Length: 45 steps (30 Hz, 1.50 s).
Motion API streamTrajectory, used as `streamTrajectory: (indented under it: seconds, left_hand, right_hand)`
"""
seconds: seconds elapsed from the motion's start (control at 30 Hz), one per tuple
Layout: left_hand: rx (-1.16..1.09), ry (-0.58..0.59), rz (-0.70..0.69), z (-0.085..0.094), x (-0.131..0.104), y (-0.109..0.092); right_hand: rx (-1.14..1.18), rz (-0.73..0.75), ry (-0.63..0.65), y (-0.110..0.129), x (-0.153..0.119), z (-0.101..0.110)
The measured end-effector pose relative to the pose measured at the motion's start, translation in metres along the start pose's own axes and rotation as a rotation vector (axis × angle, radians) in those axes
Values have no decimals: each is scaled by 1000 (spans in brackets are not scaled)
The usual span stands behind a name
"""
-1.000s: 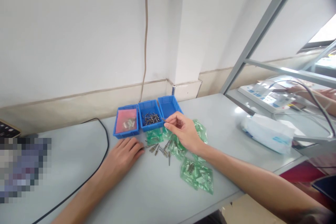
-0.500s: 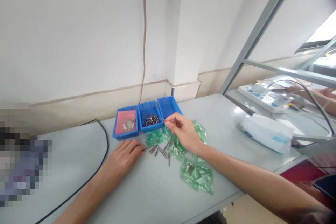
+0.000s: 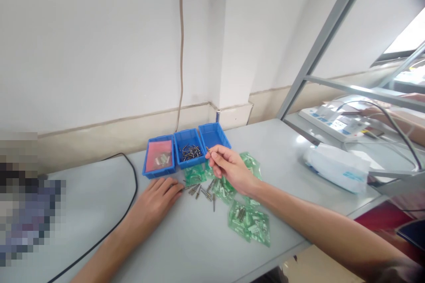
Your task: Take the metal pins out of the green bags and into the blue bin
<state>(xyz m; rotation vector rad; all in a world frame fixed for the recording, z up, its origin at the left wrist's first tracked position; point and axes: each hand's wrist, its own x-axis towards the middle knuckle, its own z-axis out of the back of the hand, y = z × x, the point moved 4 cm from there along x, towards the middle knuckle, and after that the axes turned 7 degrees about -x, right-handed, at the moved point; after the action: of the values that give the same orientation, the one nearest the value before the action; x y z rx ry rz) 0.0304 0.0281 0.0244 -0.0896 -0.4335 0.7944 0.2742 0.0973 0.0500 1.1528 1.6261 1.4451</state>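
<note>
My right hand [image 3: 229, 163] is raised over the green bags, thumb and index finger pinching a small metal pin [image 3: 208, 150] with a brownish tip. My left hand [image 3: 160, 196] lies on the table, fingers slightly bent, its tips beside a thin metal pin; whether they touch is unclear. Several loose pins [image 3: 206, 193] with thicker ends are scattered between the hands. Behind them is a blue bin [image 3: 185, 163] with many dark metal pins. To its left, another blue bin [image 3: 159, 174] contains a pink sheet [image 3: 156, 150] and a clear bag of parts.
A third blue bin [image 3: 217, 129] stands behind my right hand. Green plastic bags [image 3: 249, 222] of metal parts lie around my right forearm. A black cable [image 3: 135, 177] crosses the table at left. At right are a white package [image 3: 338, 166], a metal frame [image 3: 312, 57] and another person's arm.
My right hand has turned slightly, lifting the pinched pin's tip upward, and its lower fingers have loosened. My left hand stays in place.
</note>
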Motion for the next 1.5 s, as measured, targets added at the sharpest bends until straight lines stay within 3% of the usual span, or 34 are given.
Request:
streamTrajectory:
  seconds: [0.27, 0.43, 0.63, 0.87, 1.27, 1.5]
  left_hand:
    - [7, -2, -13, 1, 1, -1]
    - [7, -15, 0, -1, -1, 5]
    - [12, 3, 31, -3, -4, 10]
    - [18, -55, 12, -2, -3, 9]
    - [16, -11, 25, -5, -6, 13]
    - [13, -30, 22, -3, -4, 12]
  right_hand:
    - [-162, 83, -60, 4, -1, 1]
    - [-525, 288, -212, 12, -9, 3]
    - [-647, 344, -182, 22, -18, -6]
    - [-494, 296, -145, 13, -10, 0]
    - [-204, 91, -38, 8, -3, -3]
    - [244, -169, 110, -1, -3, -7]
